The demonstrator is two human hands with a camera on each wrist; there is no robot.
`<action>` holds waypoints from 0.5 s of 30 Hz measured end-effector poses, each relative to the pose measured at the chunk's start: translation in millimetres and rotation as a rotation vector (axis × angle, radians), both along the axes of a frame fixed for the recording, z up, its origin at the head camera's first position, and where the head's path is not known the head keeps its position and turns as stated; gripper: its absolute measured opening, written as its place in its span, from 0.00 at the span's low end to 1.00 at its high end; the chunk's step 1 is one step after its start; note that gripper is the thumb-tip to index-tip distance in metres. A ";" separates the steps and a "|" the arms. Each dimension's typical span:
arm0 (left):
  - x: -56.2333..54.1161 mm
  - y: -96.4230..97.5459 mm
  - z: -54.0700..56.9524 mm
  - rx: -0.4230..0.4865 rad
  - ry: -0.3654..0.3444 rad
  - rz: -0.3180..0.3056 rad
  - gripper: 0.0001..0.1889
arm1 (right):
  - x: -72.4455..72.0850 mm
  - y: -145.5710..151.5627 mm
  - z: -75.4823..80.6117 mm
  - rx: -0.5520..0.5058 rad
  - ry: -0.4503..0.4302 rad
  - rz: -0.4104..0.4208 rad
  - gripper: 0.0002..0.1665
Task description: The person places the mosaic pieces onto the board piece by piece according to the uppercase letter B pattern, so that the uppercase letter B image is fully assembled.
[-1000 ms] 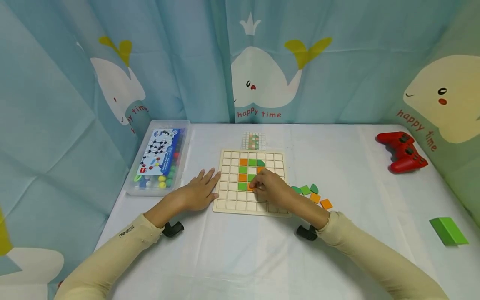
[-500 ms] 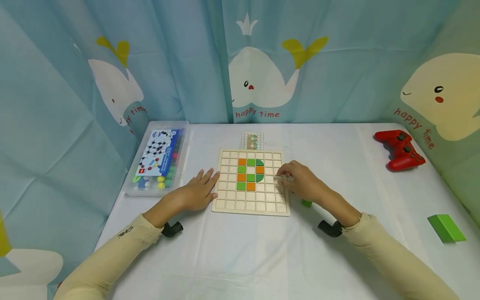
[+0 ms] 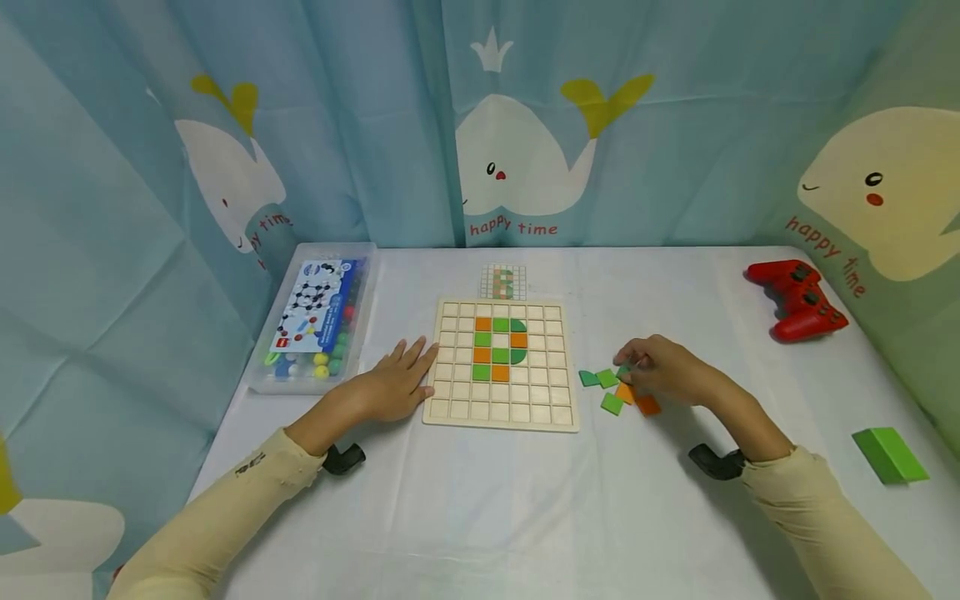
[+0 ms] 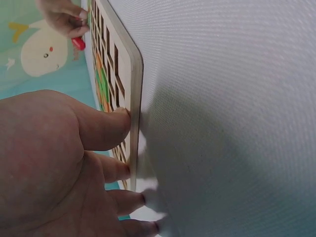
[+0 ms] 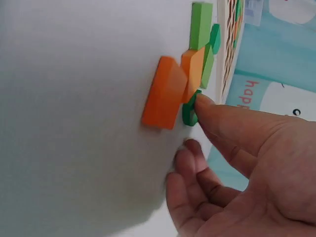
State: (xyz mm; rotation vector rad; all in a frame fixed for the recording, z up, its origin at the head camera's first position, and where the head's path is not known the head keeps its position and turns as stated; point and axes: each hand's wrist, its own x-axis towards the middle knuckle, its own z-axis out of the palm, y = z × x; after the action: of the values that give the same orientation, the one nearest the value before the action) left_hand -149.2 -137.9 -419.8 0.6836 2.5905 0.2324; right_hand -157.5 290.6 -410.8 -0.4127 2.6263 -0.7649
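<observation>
My left hand (image 3: 393, 385) lies flat with fingers spread, its thumb and fingertips touching the left edge of a wooden grid board (image 3: 540, 410). Several orange, green and dark green tiles (image 3: 482, 355) sit in the board's cells, with two quarter circles on their right side. My right hand (image 3: 670, 372) is at the loose tiles right of the board. In the right wrist view its thumb presses a dark green curved tile (image 5: 190, 113); the index finger is mostly hidden behind the thumb. Orange tiles (image 5: 165, 96) and green tiles (image 5: 201, 25) lie close by.
A small pattern card (image 3: 503, 282) lies behind the board. At left is a clear plastic case (image 3: 311, 317) with coloured balls. A red game controller (image 3: 797, 300) and a green block (image 3: 890, 456) are at the right. A whale-print curtain (image 3: 675, 167) borders the table.
My right hand has moved right, off the board to the loose tiles. This uncovers a dark green quarter circle on the board. My left hand stays in place.
</observation>
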 end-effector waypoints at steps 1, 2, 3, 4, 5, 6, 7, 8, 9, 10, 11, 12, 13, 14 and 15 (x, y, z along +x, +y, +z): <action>-0.2 0.0 -0.6 0.002 0.002 0.002 0.34 | -0.4 1.2 -1.1 0.001 0.006 0.002 0.13; -0.5 0.0 -1.4 0.002 0.003 0.003 0.35 | -0.9 2.4 -2.3 0.006 0.015 0.000 0.12; -0.7 0.0 -2.0 0.001 0.004 0.003 0.35 | -1.2 3.3 -3.3 0.013 0.028 -0.004 0.12; -1.1 -0.1 -2.7 0.004 0.007 0.001 0.35 | -1.4 4.3 -4.1 0.014 0.044 -0.008 0.12; -1.4 -0.1 -3.1 0.002 0.009 0.002 0.35 | -1.4 4.9 -4.7 0.018 0.054 -0.018 0.13; -1.7 -0.1 -3.5 -0.002 0.010 0.004 0.35 | -1.4 5.6 -5.1 0.016 0.064 -0.030 0.14; -1.8 -0.1 -3.6 0.000 0.011 0.005 0.35 | -1.2 6.2 -5.4 0.017 0.069 -0.045 0.16; -1.9 -0.1 -3.7 0.005 0.010 0.005 0.35 | -0.9 6.9 -5.7 0.016 0.066 -0.063 0.17; -1.8 -0.2 -3.8 0.002 0.012 0.004 0.35 | -0.4 7.3 -5.8 0.006 0.061 -0.072 0.19; -1.8 -0.3 -3.9 0.004 0.011 0.003 0.35 | 0.1 7.9 -6.1 -0.003 0.054 -0.079 0.20; -1.7 -0.3 -3.9 0.001 0.010 0.004 0.35 | 0.6 8.3 -6.5 -0.010 0.048 -0.085 0.21; -1.6 -0.4 -3.9 0.004 0.010 0.002 0.35 | 1.0 8.6 -7.0 -0.019 0.047 -0.084 0.21; -1.5 -0.5 -3.9 0.003 0.009 0.002 0.35 | 1.4 8.8 -7.5 -0.024 0.047 -0.083 0.20; -1.5 -0.5 -3.8 0.003 0.008 0.002 0.35 | 1.7 8.9 -8.0 -0.031 0.053 -0.078 0.19; -1.6 -0.5 -3.8 -0.002 0.010 0.002 0.35 | 1.7 8.9 -8.8 -0.036 0.068 -0.071 0.18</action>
State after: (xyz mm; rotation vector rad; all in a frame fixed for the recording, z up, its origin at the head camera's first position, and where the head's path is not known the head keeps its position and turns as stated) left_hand -150.9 -138.4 -423.6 0.6827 2.6006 0.2273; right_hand -155.9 299.4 -419.6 -0.3624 2.7066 -0.8359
